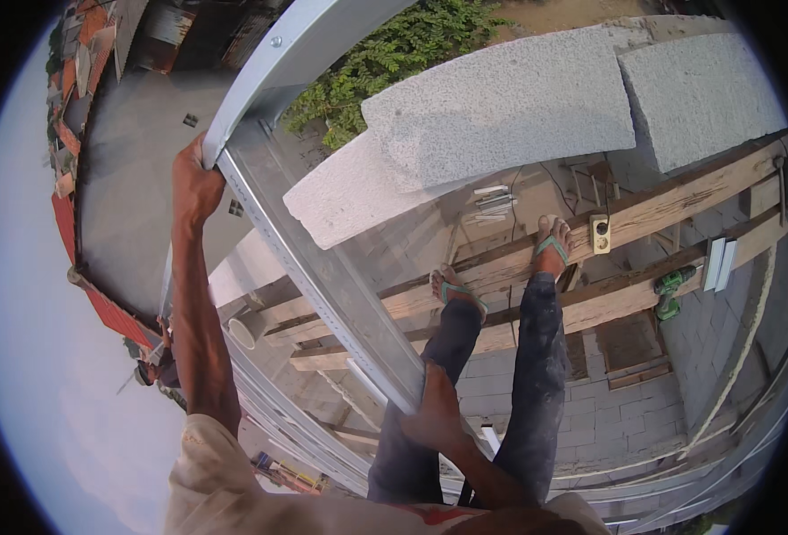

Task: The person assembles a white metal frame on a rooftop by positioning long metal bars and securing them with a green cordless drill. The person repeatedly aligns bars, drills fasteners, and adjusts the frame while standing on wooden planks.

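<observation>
A long silvery steel channel (376,334) slants across the middle, from upper left down to my lap. My left hand (200,183) is closed round its far upper end, where it meets a second steel profile (300,45) that curves out at the top; a screw head shows on that profile. My right hand (434,412) grips the channel's lower, near end beside my thigh. Part of the right fingers is hidden behind the metal. My feet, in green sandals, stand on a weathered wooden beam (670,201) high above a paved floor.
A second wooden beam (603,308) runs alongside, with a green cordless drill (670,292) and short metal strips (721,264) on it. A power socket (600,234) sits by my foot. Rough pale wall blocks (510,107) rise ahead. Another person (164,367) is at left.
</observation>
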Available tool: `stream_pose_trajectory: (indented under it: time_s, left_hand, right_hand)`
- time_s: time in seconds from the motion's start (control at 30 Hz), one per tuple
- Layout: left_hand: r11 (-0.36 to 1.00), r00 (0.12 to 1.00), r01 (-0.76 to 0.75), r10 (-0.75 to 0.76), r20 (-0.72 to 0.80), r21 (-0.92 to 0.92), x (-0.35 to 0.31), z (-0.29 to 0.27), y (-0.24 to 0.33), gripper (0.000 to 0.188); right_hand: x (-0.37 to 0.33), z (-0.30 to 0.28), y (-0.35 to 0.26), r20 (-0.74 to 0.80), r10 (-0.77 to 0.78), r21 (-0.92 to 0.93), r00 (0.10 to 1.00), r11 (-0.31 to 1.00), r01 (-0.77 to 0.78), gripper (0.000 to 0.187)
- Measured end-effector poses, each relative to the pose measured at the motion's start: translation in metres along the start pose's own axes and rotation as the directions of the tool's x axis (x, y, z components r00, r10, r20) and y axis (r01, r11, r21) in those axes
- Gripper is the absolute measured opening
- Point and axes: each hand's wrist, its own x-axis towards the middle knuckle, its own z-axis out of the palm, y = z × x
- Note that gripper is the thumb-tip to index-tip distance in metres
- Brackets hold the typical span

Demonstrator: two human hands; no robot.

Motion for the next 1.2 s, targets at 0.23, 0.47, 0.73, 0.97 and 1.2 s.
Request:
stream_pose_trajectory:
  time_s: [0.23,0.47,0.73,0.97,1.2]
  left_hand:
    - [0.995,0.958,-0.061,0.081,0.275,-0.082,-0.003,-0.021,-0.010,0.059]
    - [0.959,0.997,0.023,0.000,0.082,-0.282,-0.024,-0.003,0.049,0.091]
    - [0.933,0.974,0.057,0.025,-0.224,0.356,-0.020,0.037,0.018,0.088]
    - [0.888,0.936,0.232,-0.093,-0.340,0.396,-0.010,0.054,0.024,0.081]
    - [0.933,0.931,0.239,-0.141,-0.336,0.271,-0.018,0.049,0.065,0.075]
  right_hand:
    - [-0.006,0.001,0.012,-0.035,-0.068,-0.023,0.997,0.997,0.067,0.086]
    - [-0.007,0.013,0.027,-0.001,-0.066,-0.080,0.998,0.995,0.066,0.094]
    - [-0.089,-0.378,-0.008,-0.670,-0.219,-0.164,0.709,0.976,0.146,0.079]
    - [-0.150,-0.754,-0.048,-0.687,-0.678,-0.585,0.263,0.301,-0.753,0.113]
    - [-0.114,-0.888,0.046,-0.708,-0.344,-0.668,0.617,0.608,-0.428,0.056]
